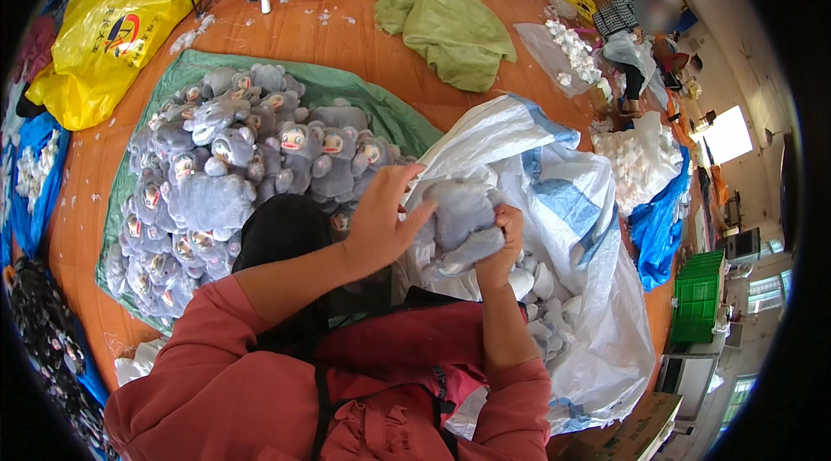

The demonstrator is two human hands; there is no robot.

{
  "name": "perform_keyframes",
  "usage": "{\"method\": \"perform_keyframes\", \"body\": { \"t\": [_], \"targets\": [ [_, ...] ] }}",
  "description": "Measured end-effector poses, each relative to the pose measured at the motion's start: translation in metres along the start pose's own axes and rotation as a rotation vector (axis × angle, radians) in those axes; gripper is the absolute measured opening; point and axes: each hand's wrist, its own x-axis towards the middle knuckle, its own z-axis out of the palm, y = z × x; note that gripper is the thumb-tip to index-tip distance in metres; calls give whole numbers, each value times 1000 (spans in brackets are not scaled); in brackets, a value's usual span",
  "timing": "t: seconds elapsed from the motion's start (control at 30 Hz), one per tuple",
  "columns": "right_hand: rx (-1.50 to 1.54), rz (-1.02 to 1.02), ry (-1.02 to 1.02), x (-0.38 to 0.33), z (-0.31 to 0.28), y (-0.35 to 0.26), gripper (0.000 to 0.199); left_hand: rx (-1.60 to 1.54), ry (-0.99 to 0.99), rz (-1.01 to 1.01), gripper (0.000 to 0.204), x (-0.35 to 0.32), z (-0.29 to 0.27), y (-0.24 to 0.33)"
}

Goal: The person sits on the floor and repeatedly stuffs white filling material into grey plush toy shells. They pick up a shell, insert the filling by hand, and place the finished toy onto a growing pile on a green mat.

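Note:
A grey plush toy (463,217) is gripped by its right side in my right hand (502,246), over the mouth of a white woven sack (567,171) with blue stripes. My left hand (385,214) is open beside the toy, its fingers spread and pointing toward it. Whether those fingertips touch the fur I cannot tell. Inside the sack, below my right wrist, lie more grey and white plush pieces (547,322). To the left, a large heap of grey plush toys with small doll faces (208,193) rests on a green sheet (394,115).
A yellow bag (112,37) stands at the far left, above a pile of dark plush items (48,331). An olive cloth (450,28) lies on the wooden floor ahead. At the right are white stuffing (636,154), a green crate (695,296) and another person (628,19).

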Motion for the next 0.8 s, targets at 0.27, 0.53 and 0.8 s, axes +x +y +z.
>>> {"method": "perform_keyframes", "body": {
  "t": [0.27,0.53,0.8],
  "targets": [
    [140,260,-201,2,8,-30,27,-178,-279,-332,21,0,-3,-11],
    [114,342,-251,-7,-3,-13,27,-179,-198,-244,23,-14,7,-12],
    [537,837,-24,-6,-2,-25,14,5,-263,301,31,-20,8,-10]
  ]
}}
